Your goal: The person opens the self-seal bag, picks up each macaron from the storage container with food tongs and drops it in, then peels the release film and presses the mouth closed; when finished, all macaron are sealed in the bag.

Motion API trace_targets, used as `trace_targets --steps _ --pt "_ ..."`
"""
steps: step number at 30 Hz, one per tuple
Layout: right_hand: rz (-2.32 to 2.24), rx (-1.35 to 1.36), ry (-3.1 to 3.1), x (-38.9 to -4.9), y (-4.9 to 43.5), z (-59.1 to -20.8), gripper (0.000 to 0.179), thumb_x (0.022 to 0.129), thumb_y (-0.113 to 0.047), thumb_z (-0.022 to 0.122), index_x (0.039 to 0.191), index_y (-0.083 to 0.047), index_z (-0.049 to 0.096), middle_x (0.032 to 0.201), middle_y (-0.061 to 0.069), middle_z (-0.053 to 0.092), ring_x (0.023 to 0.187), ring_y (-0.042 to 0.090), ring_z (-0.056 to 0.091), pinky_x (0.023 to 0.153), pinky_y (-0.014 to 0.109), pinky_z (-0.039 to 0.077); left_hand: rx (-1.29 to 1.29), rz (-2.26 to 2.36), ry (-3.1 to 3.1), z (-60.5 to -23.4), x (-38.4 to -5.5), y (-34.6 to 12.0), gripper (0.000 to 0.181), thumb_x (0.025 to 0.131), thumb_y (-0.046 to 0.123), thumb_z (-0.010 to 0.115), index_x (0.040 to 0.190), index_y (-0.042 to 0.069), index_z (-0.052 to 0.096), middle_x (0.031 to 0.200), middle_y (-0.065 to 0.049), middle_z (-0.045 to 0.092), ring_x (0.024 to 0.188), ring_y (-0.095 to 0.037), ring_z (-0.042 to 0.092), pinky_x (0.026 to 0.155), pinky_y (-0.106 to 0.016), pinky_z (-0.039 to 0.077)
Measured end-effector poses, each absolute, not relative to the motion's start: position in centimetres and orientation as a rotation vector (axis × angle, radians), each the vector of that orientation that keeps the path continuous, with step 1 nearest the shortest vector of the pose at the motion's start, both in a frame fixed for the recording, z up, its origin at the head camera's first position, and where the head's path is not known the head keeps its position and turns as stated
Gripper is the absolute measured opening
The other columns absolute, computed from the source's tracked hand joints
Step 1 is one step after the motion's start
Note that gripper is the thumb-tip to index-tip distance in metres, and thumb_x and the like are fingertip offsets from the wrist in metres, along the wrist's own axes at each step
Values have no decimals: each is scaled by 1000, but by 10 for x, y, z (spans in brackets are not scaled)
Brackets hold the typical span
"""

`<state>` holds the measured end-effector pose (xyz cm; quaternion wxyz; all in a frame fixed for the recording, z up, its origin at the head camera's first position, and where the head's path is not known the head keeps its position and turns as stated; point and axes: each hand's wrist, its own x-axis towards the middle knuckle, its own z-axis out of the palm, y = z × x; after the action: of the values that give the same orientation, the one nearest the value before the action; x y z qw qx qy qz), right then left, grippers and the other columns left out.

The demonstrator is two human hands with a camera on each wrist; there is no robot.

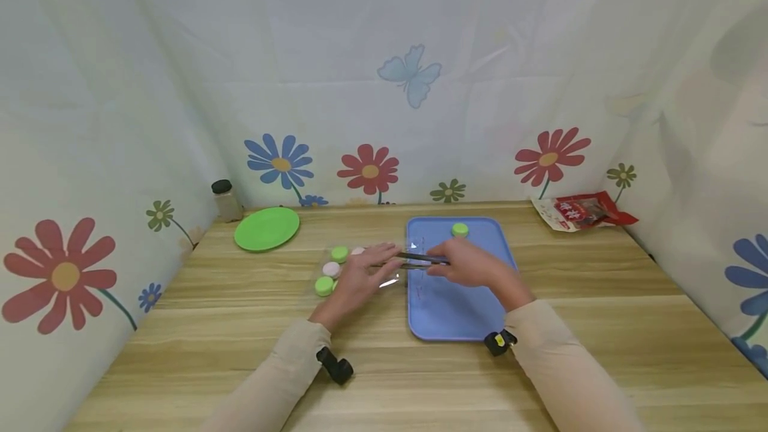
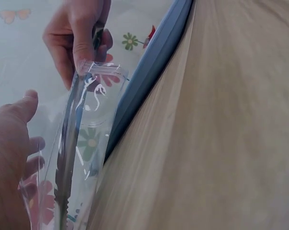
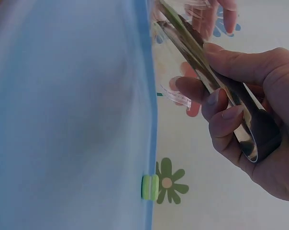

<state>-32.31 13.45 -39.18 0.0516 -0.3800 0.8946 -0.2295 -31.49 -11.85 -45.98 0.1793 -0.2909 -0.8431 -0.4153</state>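
Right hand: fingers curled round one pair of metal tongs, beside the left edge of one blue tray. Left hand: fingers extended, over one clear container; at least three green macarons and two pink macarons show there, others possibly hidden. One further green macaron lies near the tray's far edge; one green plate, near the surface's far left corner.

Dark-lidded jar, green plate just beside it, red-and-white packet at back right, floral backdrop
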Motion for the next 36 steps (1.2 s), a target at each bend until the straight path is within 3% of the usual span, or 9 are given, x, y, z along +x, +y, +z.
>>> trace_targets --steps 7,13,20,36 --pt "-686 -1229 2760 -327 130 -405 7 95 -13 70 89 -9 69 67 -3 57 55 5 44 51 23 37 -835 -1173 -2379 -464 -314 -118 37 98 34 66 132 22 67 136 -1 63 131 -19 54 109 -42 41" --pt "-737 -1220 2742 -326 131 -407 11 96 -12 68 100 -4 72 72 -2 61 57 7 48 53 24 38 -838 -1166 -2390 -464 -313 -117 36 99 34 65 133 23 66 137 1 61 131 -19 54 110 -42 41" --pt "-745 -1215 2716 -326 137 -403 12 95 -12 69 84 -8 67 64 -3 51 55 5 41 53 23 35 -842 -1162 -2394 -464 -312 -117 38 99 40 63 134 25 66 136 3 61 132 -18 53 110 -41 41" --pt "-745 -1258 2746 -327 132 -406 7 96 -11 68 94 -5 72 67 -4 58 53 5 45 51 22 37 -862 -1124 -2376 -462 -312 -117 36 98 29 67 133 22 67 136 -2 62 130 -28 55 111 -43 40"
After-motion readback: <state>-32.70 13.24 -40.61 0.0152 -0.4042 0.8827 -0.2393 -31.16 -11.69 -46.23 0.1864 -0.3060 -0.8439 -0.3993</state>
